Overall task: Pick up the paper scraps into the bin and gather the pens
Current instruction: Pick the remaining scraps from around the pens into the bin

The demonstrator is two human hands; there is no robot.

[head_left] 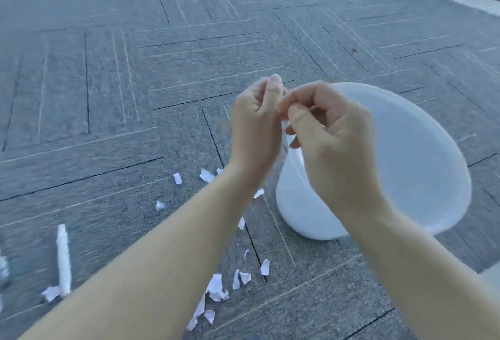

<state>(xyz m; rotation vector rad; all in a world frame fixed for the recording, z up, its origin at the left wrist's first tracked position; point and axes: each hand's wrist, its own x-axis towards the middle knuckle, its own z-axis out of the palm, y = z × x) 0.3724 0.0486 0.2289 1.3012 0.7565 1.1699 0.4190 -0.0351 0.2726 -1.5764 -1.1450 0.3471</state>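
Above the white plastic bin [392, 166], a small white paper scrap [284, 125] is being pinched between the curled left hand [255, 125] and right hand [330, 134]; torn white scraps [216, 285] are lying scattered on the grey carpet [135, 82].

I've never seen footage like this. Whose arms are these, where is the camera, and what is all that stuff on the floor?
There is no machine here: a person wears a wide-angle camera on the head, looking forward and down, so you see their own bare arms. There is only this one view. The left hand and the right hand meet above the edge of a white bin standing on grey carpet. The fingers are curled together, seemingly pinching something small and white between them; the blur hides exactly what. On the carpet near the arms lie torn paper scraps, white and scattered. To the left lies a white pen, with another scrap at its near end. None of the scraps on the floor is being touched.
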